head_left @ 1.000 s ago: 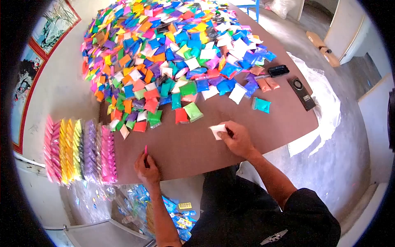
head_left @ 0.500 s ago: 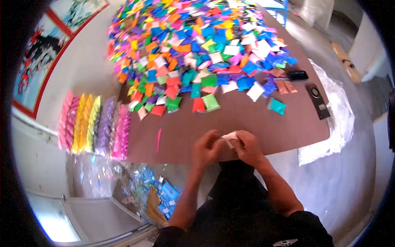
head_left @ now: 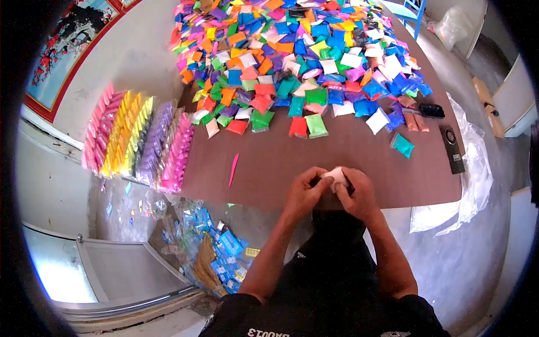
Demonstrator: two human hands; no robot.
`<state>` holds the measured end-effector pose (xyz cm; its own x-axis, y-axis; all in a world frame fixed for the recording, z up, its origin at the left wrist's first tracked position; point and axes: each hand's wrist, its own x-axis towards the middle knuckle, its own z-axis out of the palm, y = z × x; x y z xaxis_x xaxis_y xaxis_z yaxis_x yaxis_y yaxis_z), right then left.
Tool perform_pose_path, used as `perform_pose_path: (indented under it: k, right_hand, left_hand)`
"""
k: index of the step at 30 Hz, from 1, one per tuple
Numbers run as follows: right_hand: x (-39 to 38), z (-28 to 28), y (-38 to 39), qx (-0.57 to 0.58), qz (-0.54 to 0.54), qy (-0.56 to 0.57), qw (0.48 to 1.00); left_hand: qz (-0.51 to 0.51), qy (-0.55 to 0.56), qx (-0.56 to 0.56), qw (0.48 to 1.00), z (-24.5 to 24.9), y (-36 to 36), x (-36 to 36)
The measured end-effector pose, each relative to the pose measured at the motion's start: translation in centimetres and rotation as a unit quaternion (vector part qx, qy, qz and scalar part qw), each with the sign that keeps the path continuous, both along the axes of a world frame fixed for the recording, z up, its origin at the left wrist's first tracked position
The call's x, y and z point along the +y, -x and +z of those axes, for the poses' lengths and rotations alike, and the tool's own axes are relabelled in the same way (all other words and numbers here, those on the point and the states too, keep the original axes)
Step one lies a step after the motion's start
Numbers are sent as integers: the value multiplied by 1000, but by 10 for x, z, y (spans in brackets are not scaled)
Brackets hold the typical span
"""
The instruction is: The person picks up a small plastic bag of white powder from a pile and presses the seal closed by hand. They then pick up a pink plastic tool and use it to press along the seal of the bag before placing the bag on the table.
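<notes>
L hand [head_left: 305,192] + R hand [head_left: 359,194] both pinching a white packet [head_left: 337,175] btwn thumbs n fingers, over the table's [head_left: 269,168] near edge. Shirt print [head_left: 268,333] upside down, blue packs [head_left: 230,244] too small 2 read.

Grips, two: one left grip [head_left: 306,191] and one right grip [head_left: 359,195] are jointly holding one white packet [head_left: 337,176]. One desk [head_left: 269,168] is carrying one heap of small packets [head_left: 325,62], their number running beyond reliable count; one teal packet [head_left: 402,146] is lying apart. One slim pink tool [head_left: 233,169], one black object [head_left: 432,110] and one black device with a round dial [head_left: 454,150] are resting there too. Twisted wrapped strips [head_left: 151,143]: at least seven are lying side by side, overlaps hiding the exact number. One straw broom [head_left: 205,258] and one blue chair [head_left: 412,14] are showing.
</notes>
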<state>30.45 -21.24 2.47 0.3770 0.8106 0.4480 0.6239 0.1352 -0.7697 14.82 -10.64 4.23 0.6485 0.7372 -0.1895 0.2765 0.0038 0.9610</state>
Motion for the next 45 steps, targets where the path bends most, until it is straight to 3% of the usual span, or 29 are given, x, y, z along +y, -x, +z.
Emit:
perform_pose_path:
  k: [3, 8, 11, 16, 20, 24, 29, 33, 41, 45]
  right_hand:
    - [-2, 10, 1, 6, 29, 36, 999]
    - [-3, -3, -4, -7, 23, 37, 999]
    - [-5, -5, -4, -31, 38, 43, 998]
    - [-5, 10, 0, -42, 42, 94, 994]
    - [-2, 8, 4, -34, 29, 46, 998]
    - [-3, 1, 0, -17, 22, 31, 999]
    - [-6, -4, -8, -2, 28, 56, 998]
    - [-7, 3, -8, -7, 36, 91, 995]
    - [-7, 6, -3, 32, 14, 69, 997]
    - [-9, -2, -7, 81, 9, 88, 993]
  left_hand:
    - [22, 48, -91, 994, -11, 4, 4]
    - [-23, -17, -81, 996, 5, 5, 2]
    - [-23, -90, -120, 988, -15, 2, 1]
    - [-35, -37, -114, 992, -26, 4, 8]
    - [-14, -20, -144, 989, -27, 3, 8]
    - [-9, 3, -122, 992, -24, 1, 7]
    - [-17, -87, -86, 992, -11, -3, 0]
    - [-66, -75, -103, 990, -28, -2, 8]
    - [2, -2, -109, 994, -24, -1, 4]
    - [-26, -30, -76, 996, -31, -2, 10]
